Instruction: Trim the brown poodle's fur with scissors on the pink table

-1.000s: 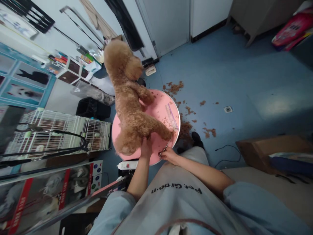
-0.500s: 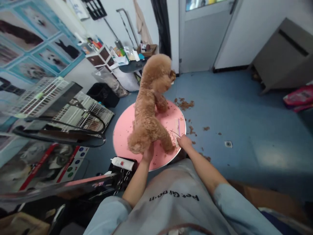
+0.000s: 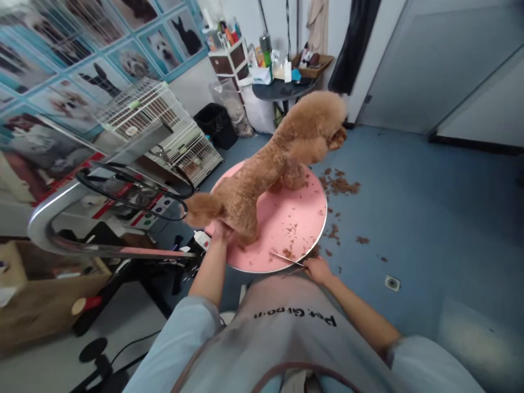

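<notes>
A curly brown poodle-like dog [image 3: 262, 172] stands on a round pink table [image 3: 278, 234], its head toward the back right and its rear toward me at the left. My left hand [image 3: 222, 232] is closed against its hindquarters, under the fluffy tail [image 3: 202, 209]; the fingertips are partly hidden by fur. At the table's front right edge, my right hand [image 3: 318, 270] is closed round the handles of scissors [image 3: 289, 258]. Their thin blades point left over the tabletop, apart from the dog. Loose clippings [image 3: 290, 232] lie on the pink surface.
A curved metal arm [image 3: 45, 218] with a black loop cable [image 3: 135, 191] rises at left. White wire cages [image 3: 180, 131], a black bin [image 3: 215, 125] and a dark side table [image 3: 282, 90] stand behind. Fallen hair [image 3: 341, 184] lies on the blue floor. A white bottle [image 3: 202, 239] stands beside the table.
My view has swung left. The dog's rear has turned leftward on the table, my left hand moving with it. My right hand and the scissors have drawn away from the hind leg toward the table's front edge.
</notes>
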`<state>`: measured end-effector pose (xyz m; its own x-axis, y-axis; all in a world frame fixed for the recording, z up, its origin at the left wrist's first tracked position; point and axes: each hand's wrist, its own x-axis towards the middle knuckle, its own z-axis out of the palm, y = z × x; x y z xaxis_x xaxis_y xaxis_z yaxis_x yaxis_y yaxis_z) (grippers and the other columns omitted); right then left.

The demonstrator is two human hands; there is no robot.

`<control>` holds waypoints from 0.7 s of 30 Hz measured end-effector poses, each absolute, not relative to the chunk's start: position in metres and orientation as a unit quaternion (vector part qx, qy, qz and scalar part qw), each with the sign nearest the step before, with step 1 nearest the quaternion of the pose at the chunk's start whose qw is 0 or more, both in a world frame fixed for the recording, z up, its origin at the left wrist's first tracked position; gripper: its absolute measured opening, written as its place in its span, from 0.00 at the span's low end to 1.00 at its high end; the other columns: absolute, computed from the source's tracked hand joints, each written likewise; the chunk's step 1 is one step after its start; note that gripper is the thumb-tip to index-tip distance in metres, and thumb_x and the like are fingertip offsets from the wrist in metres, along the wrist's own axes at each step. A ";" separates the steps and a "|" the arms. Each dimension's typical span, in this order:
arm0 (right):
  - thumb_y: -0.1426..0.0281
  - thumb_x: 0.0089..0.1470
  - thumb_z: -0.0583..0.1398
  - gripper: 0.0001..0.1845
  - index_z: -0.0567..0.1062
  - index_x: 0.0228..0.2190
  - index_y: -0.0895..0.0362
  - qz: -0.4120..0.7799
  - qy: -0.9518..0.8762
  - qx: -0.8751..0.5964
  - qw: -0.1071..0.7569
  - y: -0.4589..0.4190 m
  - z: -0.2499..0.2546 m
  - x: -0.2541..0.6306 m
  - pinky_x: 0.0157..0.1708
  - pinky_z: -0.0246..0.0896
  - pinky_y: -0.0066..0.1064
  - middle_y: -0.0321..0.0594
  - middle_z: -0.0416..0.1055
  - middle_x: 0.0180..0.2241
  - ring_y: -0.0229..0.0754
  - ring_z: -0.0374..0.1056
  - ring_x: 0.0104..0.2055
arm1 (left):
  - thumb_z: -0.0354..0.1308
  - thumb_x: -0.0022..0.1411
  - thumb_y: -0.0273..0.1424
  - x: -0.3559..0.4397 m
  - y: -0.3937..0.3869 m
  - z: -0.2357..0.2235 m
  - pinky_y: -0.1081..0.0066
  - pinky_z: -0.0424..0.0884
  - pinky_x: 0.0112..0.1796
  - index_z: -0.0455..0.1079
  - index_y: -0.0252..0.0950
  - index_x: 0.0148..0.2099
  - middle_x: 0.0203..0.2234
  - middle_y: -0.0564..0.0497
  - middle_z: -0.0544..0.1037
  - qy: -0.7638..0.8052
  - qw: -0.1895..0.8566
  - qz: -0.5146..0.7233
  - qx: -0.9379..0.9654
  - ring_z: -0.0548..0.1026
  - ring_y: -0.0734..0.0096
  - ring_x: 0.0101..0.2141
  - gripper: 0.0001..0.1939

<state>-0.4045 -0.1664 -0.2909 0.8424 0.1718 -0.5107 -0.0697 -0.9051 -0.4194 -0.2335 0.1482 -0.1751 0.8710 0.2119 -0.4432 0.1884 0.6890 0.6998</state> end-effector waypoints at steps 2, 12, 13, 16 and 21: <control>0.67 0.58 0.56 0.13 0.76 0.41 0.59 0.287 0.014 -0.938 0.193 -0.179 -0.292 -0.398 0.48 0.57 0.36 0.51 0.77 0.42 0.50 0.71 0.47 | 0.46 0.61 0.50 -0.228 0.155 -0.179 0.65 0.74 0.36 0.74 0.35 0.42 0.30 0.45 0.78 0.271 0.869 0.004 0.413 0.76 0.62 0.35 0.26; 0.72 0.55 0.55 0.05 0.67 0.27 0.57 0.275 0.113 -0.821 0.487 -0.176 -0.297 -0.348 0.39 0.55 0.31 0.43 0.72 0.28 0.45 0.69 0.38 | 0.41 0.62 0.53 -0.223 0.168 -0.189 0.57 0.72 0.46 0.73 0.35 0.49 0.41 0.43 0.78 0.260 0.862 0.042 0.433 0.76 0.56 0.44 0.32; 0.71 0.56 0.54 0.07 0.65 0.26 0.56 0.301 0.141 -0.758 0.561 -0.159 -0.296 -0.341 0.34 0.54 0.29 0.39 0.69 0.25 0.42 0.67 0.33 | 0.41 0.62 0.53 -0.223 0.168 -0.191 0.57 0.72 0.47 0.73 0.36 0.49 0.41 0.43 0.78 0.267 0.861 0.051 0.430 0.75 0.57 0.45 0.32; 0.68 0.56 0.53 0.10 0.61 0.24 0.54 0.395 0.119 -0.603 0.682 -0.109 -0.293 -0.320 0.24 0.48 0.26 0.30 0.57 0.17 0.35 0.55 0.21 | 0.40 0.63 0.54 -0.223 0.171 -0.196 0.59 0.71 0.48 0.73 0.38 0.48 0.40 0.44 0.78 0.274 0.858 0.081 0.427 0.74 0.59 0.48 0.31; 0.62 0.52 0.57 0.14 0.60 0.23 0.54 0.471 0.063 -0.442 0.761 -0.087 -0.294 -0.303 0.21 0.47 0.23 0.25 0.51 0.15 0.30 0.46 0.17 | 0.40 0.62 0.56 -0.222 0.174 -0.198 0.62 0.69 0.51 0.74 0.40 0.47 0.43 0.46 0.77 0.274 0.847 0.096 0.446 0.71 0.60 0.52 0.31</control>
<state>-0.3032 -0.0875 -0.2943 0.5481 0.6608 -0.5128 -0.7729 0.1658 -0.6124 -0.2223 0.1738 -0.1981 0.8312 0.4076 -0.3780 0.0808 0.5842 0.8076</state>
